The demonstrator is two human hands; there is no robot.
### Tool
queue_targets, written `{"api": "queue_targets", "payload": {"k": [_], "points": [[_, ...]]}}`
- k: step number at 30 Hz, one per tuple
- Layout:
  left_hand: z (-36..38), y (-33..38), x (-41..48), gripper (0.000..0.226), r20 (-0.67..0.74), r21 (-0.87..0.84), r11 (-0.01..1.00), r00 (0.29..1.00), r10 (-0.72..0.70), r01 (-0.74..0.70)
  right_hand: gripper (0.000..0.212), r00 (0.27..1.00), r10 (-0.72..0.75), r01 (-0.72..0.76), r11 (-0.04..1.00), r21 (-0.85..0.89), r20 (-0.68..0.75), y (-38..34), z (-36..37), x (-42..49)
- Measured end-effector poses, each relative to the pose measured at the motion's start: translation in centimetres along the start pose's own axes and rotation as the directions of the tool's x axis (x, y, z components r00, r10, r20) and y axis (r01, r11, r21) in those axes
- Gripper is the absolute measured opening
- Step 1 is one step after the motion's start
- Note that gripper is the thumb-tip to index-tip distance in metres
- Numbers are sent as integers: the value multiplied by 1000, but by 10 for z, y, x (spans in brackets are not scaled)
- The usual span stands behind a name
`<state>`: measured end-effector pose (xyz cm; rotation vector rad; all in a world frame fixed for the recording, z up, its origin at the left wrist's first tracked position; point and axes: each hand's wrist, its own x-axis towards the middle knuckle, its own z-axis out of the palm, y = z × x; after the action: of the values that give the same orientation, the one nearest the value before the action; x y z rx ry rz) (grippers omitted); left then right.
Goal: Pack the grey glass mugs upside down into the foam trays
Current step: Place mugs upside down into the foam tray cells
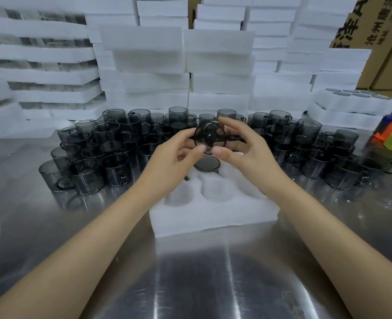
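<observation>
So, blurry Chinese print on far-right cardboard box (370, 26), smoky see-through grey mug (210, 137) pinched between left grip (174, 155) and right grip (238, 148), round end facing camera, above foam tray (213, 215)

The mug (210, 137) between my fingers (233, 128) is smoke-grey glass, clear enough to see through, smooth and glossy, with small bright glints. The other mugs (112, 146) on the bench (190, 272) are the same tinted glass. The bench is bare metal, brushed in fine lines and shiny enough to mirror the mugs and the light. The foam tray (213, 218) is white, matt and soft-looking, its cut edges ragged. The foam stacks (144, 54) behind look just the same. The boxes (388, 54) are brown matt cardboard with dark print.
</observation>
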<state>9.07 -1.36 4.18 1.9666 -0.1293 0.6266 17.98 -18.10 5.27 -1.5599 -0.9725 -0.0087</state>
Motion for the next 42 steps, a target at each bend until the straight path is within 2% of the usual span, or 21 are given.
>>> {"api": "queue_targets", "payload": {"k": [5, 10, 16, 19, 21, 23, 25, 27, 30, 32, 34, 39, 42], "points": [[0, 2, 2, 50, 3, 21, 999, 1000, 31, -31, 51, 999, 23, -28, 977, 213, 24, 0, -1, 2], [0, 1, 2, 46, 14, -119, 993, 1000, 26, -24, 64, 995, 11, -23, 993, 117, 96, 1, 4, 0], [-1, 0, 3, 52, 28, -52, 999, 1000, -13, 15, 65, 996, -10, 3, 997, 80, 88, 1, 5, 0], [-1, -1, 2, 50, 28, -25, 999, 999, -19, 20, 62, 1000, 10, -11, 997, 78, 6, -3, -1, 1], [0, -1, 2, 47, 29, 8, 999, 999, -33, 33, 53, 996, 28, -29, 1000, -10, -83, -5, -10, 2], [0, -1, 1, 39, 36, 31, 999, 998, -43, 42, 46, 991, 72, -79, 995, -59, -112, -5, -22, 4], [0, -1, 0, 30, 36, 51, 998, 999, -33, 31, 48, 989, 146, -149, 985, -87, -35, -4, -37, 4], [-1, -1, 0, 25, 26, 73, 997, 999, -24, 22, 47, 976, 204, -182, 956, -231, 77, -2, -50, 4], [0, 1, -1, 22, 21, 93, 995, 999, -28, 26, 51, 953, 279, -210, 886, -413, 114, 7, -61, 4], [1, 2, -1, 20, 24, 102, 994, 999, -30, 27, 63, 945, 307, -231, 869, -438, 112, 11, -62, 5], [1, 3, -1, 19, 28, 112, 993, 999, -28, 25, 66, 947, 304, -234, 876, -423, 107, 15, -61, 5], [1, 4, -3, 20, 28, 122, 992, 999, -29, 26, 57, 979, 195, -141, 858, -493, 59, 24, -51, 3], [1, 5, -3, 23, 22, 118, 993, 999, -30, 27, 54, 961, 256, -177, 864, -471, 108, 25, -53, 3]]}}
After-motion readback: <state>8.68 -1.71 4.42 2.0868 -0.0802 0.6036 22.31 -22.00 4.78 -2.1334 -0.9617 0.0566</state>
